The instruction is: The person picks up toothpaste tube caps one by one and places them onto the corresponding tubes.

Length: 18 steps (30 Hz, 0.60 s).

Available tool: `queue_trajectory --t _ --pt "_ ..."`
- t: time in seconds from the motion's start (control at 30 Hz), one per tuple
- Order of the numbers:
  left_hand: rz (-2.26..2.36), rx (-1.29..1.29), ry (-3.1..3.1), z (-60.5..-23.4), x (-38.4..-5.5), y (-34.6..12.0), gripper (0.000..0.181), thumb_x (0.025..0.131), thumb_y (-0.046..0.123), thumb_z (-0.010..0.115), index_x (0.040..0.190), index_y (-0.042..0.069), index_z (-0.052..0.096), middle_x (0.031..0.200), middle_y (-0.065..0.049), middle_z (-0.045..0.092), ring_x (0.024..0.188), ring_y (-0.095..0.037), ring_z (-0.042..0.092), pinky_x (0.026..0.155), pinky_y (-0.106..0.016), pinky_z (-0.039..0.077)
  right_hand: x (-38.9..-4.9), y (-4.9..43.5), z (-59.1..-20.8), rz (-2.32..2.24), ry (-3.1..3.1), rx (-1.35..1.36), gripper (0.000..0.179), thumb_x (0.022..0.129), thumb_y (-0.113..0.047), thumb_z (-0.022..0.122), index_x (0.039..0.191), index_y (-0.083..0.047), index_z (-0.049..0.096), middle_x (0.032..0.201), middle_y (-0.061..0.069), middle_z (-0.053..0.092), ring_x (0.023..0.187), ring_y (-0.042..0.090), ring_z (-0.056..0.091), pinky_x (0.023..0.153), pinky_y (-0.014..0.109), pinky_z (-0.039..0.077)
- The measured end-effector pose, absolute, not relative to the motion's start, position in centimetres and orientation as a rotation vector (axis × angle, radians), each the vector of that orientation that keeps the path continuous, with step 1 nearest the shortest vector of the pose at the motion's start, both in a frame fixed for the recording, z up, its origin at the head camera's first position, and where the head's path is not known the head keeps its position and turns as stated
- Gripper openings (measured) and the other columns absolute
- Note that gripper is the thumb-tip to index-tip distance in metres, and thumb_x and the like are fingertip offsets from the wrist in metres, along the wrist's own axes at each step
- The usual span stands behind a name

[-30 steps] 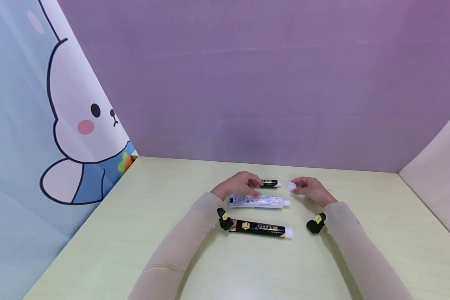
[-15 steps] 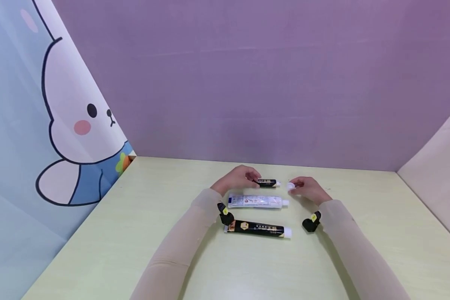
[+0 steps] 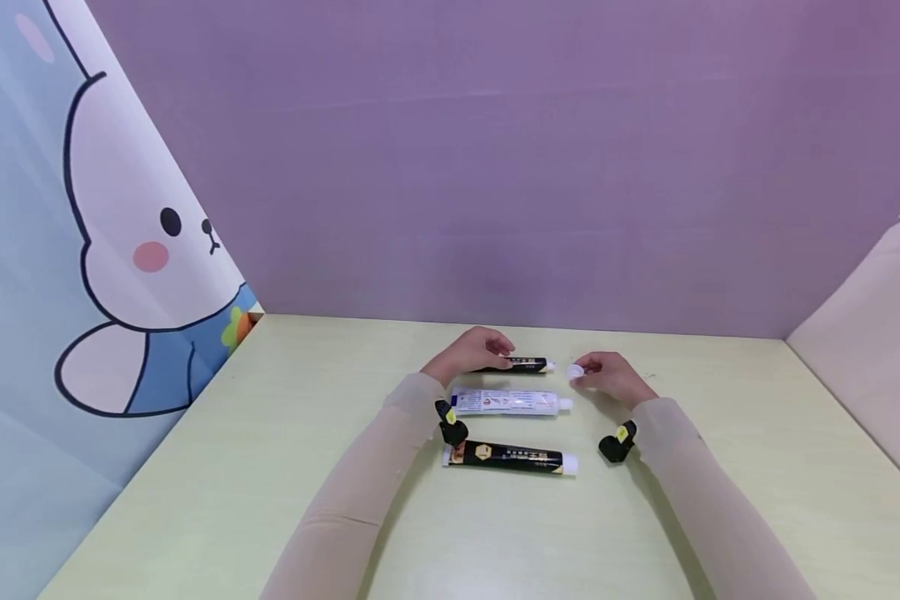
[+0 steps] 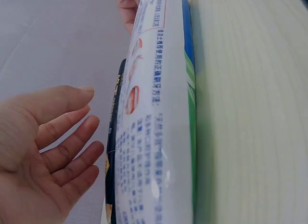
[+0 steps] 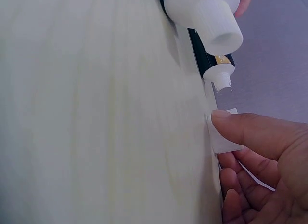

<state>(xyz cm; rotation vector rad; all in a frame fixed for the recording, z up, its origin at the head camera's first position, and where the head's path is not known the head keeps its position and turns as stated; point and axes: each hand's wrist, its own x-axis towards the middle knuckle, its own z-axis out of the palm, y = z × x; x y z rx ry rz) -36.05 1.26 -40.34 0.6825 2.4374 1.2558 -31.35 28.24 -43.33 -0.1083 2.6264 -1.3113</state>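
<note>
Three toothpaste tubes lie in a row on the table. In the head view, a black tube (image 3: 528, 365) is at the back, a white tube (image 3: 506, 402) in the middle and another black tube (image 3: 513, 457) in front. My left hand (image 3: 471, 352) is by the back tube's left end, overlapping it there. The left wrist view shows that hand's fingers (image 4: 77, 159) loosely bent with nothing between them. In my right hand (image 3: 612, 377) a white cap (image 5: 225, 135) is pinched between thumb and fingers, just off the back tube's bare nozzle (image 5: 221, 81). White caps sit on the other two tubes.
The pale wooden table (image 3: 270, 467) ends at a purple backdrop (image 3: 532, 167). A blue cloth with a cartoon rabbit (image 3: 150, 250) hangs on the left, and a pale panel (image 3: 870, 350) stands on the right. Black wrist cameras (image 3: 617, 442) are strapped to both sleeves.
My left hand has moved back from over the white tube to the back black tube, then slightly left, exposing more of it. The right hand keeps its pinch on the cap. The head view has shifted slightly.
</note>
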Motion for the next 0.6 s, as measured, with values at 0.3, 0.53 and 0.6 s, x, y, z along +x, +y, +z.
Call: queue_trajectory --t 0.3,0.53,0.6 --pt "1.268 0.699 2.447 -41.0 -36.8 1.9 0.029 0.082 0.002 0.071 0.110 0.000 0.066 0.109 -0.011 0.066 0.102 -0.021 0.061 0.088 -0.027 0.047 -31.7 28.2 -43.4 -1.314 2.601 -0.107 0.033 0.083 -0.013 0.071 0.110 0.002 0.059 0.099 0.009 0.058 0.091 0.024 0.048 0.083 0.036 0.037" --pt "1.091 0.676 2.535 -41.5 -37.2 2.4 0.031 0.079 0.000 0.072 0.109 0.005 0.067 0.109 -0.006 0.066 0.103 -0.020 0.059 0.092 -0.029 0.044 -32.2 28.5 -43.7 -1.309 2.586 -0.091 0.033 0.083 -0.016 0.071 0.110 0.000 0.059 0.099 0.008 0.057 0.091 0.023 0.048 0.084 0.036 0.037" --pt "1.064 0.669 2.542 -41.6 -37.3 2.5 0.033 0.078 -0.001 0.071 0.110 0.006 0.067 0.109 -0.006 0.066 0.102 -0.020 0.059 0.091 -0.030 0.045 -32.3 28.6 -43.7 -1.305 2.586 -0.092 0.034 0.083 -0.016 0.071 0.110 0.000 0.059 0.100 0.008 0.057 0.092 0.023 0.048 0.084 0.037 0.037"
